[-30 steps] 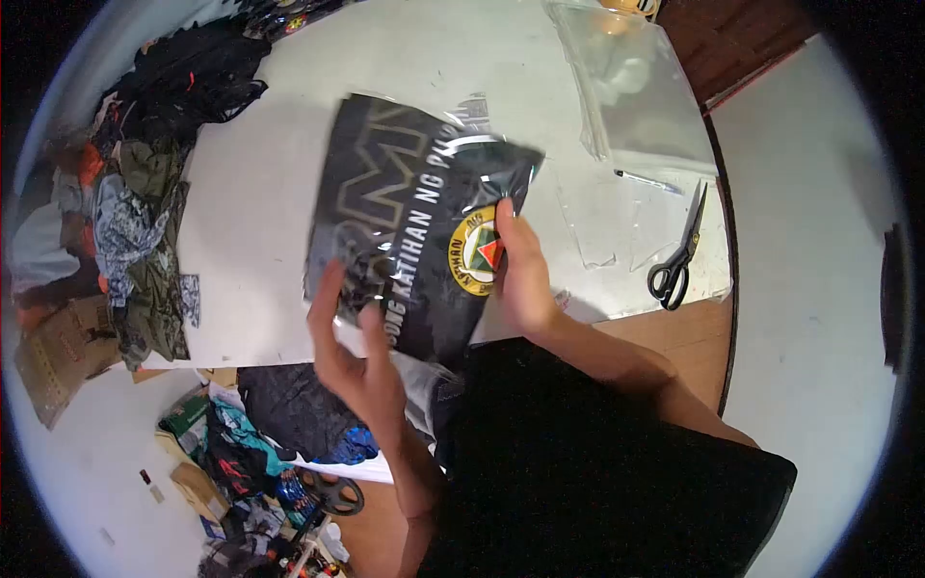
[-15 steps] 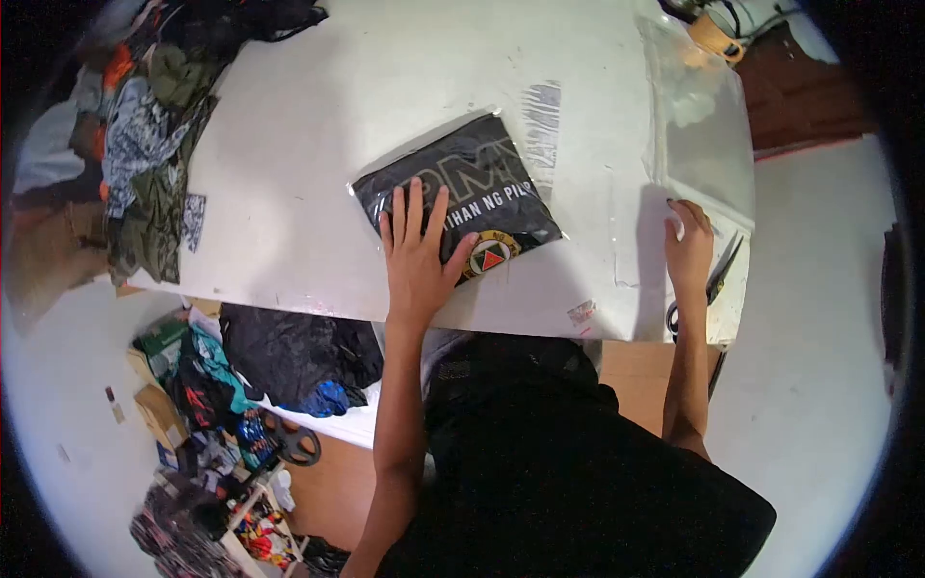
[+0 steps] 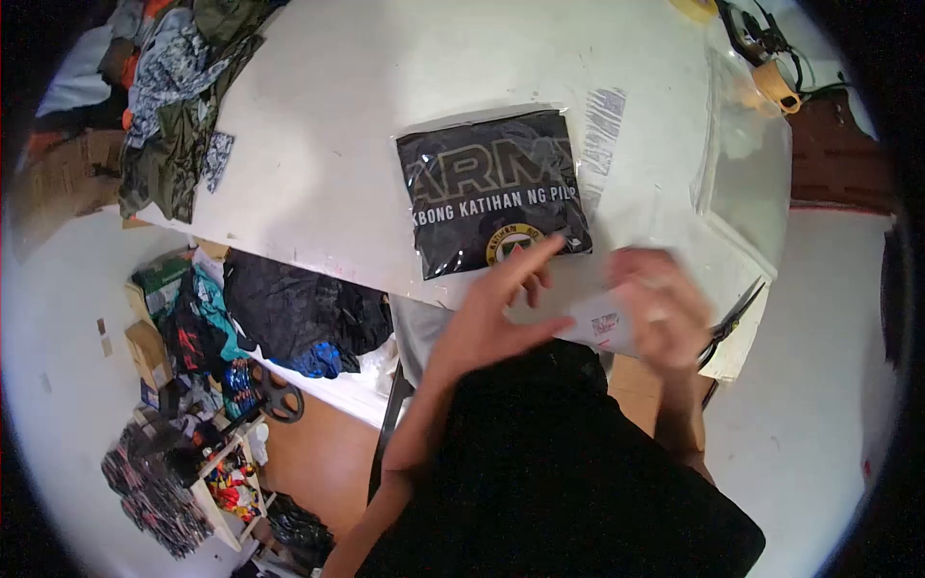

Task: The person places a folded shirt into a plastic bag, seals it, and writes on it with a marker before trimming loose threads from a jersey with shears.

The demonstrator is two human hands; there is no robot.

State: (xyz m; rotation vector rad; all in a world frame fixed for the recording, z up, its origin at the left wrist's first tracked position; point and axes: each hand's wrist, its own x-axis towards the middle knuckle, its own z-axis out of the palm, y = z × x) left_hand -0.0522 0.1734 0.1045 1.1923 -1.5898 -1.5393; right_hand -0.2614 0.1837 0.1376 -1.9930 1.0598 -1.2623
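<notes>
A folded black garment in a clear plastic bag lies flat on the white table. Grey and white lettering and a round yellow emblem show on its front. My left hand is held over the near edge of the package, thumb and fingers apart and nothing in them, overlapping the emblem in this view. To its right, my right hand is smeared by motion above the table's front edge. A pair of black scissors lies just beyond that hand, at the table's right corner.
Clear plastic bags lie along the right edge, near a roll of tan tape. Camouflage clothing is heaped at the far left. Below the table, a black cloth pile sits on a lower surface.
My left hand has lifted off the package and moved right and nearer to me. My right hand has left the plastic bags and come inward. The package now lies straighter in view.
</notes>
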